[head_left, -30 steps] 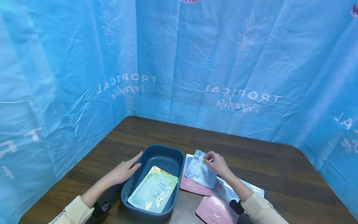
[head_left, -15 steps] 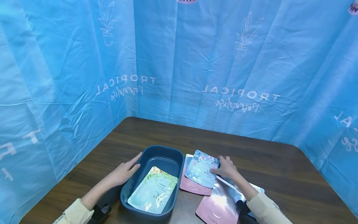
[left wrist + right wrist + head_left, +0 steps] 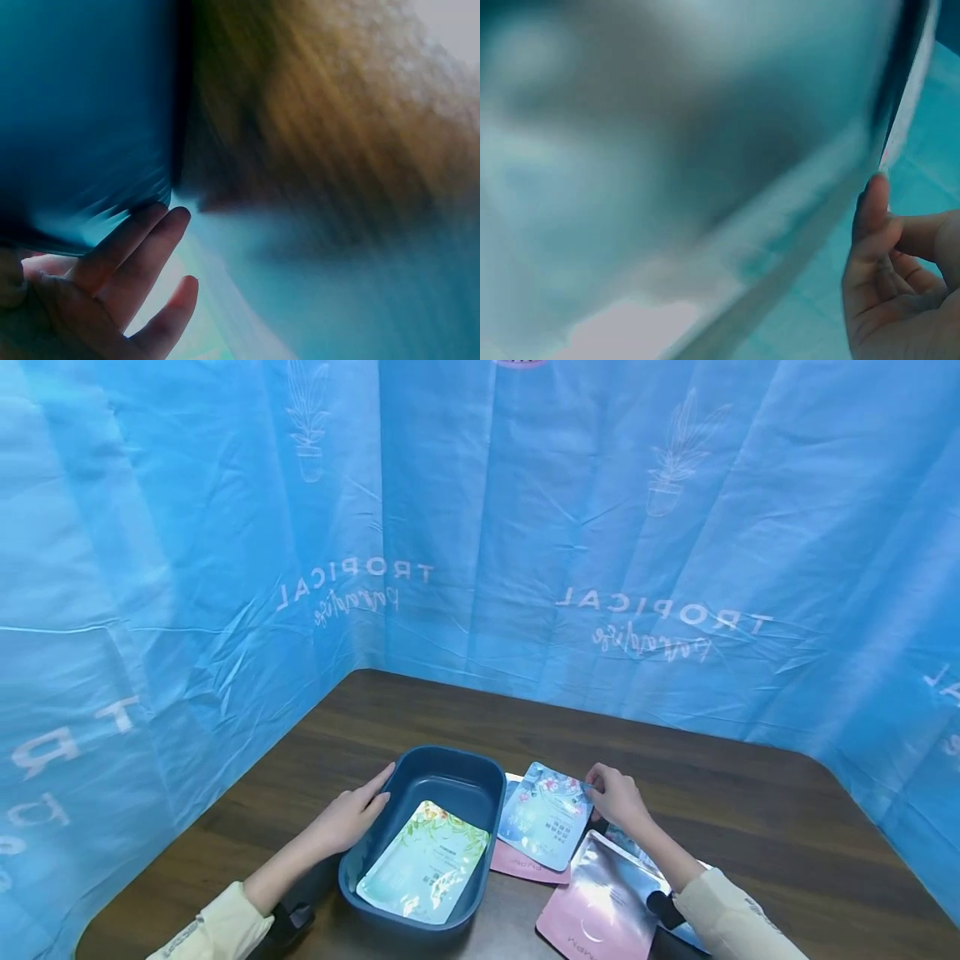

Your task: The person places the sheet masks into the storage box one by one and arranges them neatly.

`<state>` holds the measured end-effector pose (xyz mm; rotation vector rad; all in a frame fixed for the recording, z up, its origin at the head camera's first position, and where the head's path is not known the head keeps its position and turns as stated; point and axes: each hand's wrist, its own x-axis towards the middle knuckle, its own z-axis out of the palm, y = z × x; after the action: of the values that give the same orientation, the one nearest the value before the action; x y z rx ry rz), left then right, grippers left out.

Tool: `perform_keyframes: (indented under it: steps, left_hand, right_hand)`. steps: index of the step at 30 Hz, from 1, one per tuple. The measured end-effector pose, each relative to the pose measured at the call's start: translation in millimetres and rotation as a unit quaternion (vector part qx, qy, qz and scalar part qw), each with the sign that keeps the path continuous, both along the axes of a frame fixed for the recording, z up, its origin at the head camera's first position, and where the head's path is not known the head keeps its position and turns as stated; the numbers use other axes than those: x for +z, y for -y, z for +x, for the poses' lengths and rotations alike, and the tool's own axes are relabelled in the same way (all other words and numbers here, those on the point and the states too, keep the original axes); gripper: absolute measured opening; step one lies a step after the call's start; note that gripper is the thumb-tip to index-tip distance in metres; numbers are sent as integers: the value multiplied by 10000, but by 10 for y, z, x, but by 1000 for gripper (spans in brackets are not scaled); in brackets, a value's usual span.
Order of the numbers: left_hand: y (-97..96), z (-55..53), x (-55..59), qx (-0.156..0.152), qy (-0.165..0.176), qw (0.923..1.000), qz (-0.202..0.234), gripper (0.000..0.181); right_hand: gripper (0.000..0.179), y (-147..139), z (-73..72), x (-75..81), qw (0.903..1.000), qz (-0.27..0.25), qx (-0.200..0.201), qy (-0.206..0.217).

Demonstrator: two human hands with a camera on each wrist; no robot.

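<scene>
A dark blue plastic basin (image 3: 495,810) stands on the table with a green-and-white sheet mask packet (image 3: 429,868) lying inside. My left hand (image 3: 351,817) holds its left rim, thumb over the edge and fingers along the outer wall; the left wrist view shows the fingers (image 3: 131,259) against that wall. To the right, my right hand (image 3: 617,795) pinches the upper right corner of a light blue floral sheet mask packet (image 3: 546,817). In the right wrist view this packet's shiny back (image 3: 667,150) is tilted up, with thumb and forefinger at its edge.
A pink packet (image 3: 525,867) lies partly under the blue one. Nearer me are another pink-and-silver packet (image 3: 600,902) and bluish packets partly hidden by the right forearm. Blue curtains (image 3: 600,527) hang behind the dark wooden table (image 3: 712,793).
My right hand has gone from the packet's face to its upper right corner and now pinches it, lifting that side slightly. The left hand stays on the basin; the head view has shifted slightly.
</scene>
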<state>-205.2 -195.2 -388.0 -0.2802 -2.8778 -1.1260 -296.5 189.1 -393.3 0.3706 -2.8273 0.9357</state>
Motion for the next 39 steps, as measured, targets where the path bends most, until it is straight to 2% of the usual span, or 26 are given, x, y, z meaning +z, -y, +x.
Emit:
perform_keyframes:
  steps: [5,12,19,22,24,26,29,33,36,39]
  left_hand:
    - [-28,5,9,43,-84,9999,-95,50]
    - [-6,38,15,74,-186,9998,-87,49]
    - [-5,55,-15,74,-216,9997,-100,49]
    - [-6,58,-12,74,-239,9997,-74,49]
    - [0,58,-14,86,-283,9995,-76,49]
    - [6,47,-14,97,-258,9996,-96,49]
    - [2,27,-13,102,-274,9994,-169,49]
    - [-26,15,-8,70,-357,9991,-213,48]
    - [-45,18,-4,69,-319,9993,-174,48]
    - [-50,21,0,106,-185,9997,-129,48]
  right_hand:
    - [3,7,48,319,9969,-693,281,-262]
    - [7,109,215,815,9889,-996,535,-965]
    - [6,274,410,1199,9695,-1619,623,-1734]
    - [7,387,483,1263,9619,-1949,815,-1734]
    - [7,499,526,1238,9574,-2255,1021,-1489]
    - [6,633,565,1150,9518,-2581,1256,-1077]
    - [5,836,625,923,9437,-2927,1509,-307]
    - [6,1033,720,593,9366,-2994,1742,536]
    - [7,1115,774,418,9366,-2818,1942,748]
    - [8,1169,803,316,9437,-2452,2122,654]
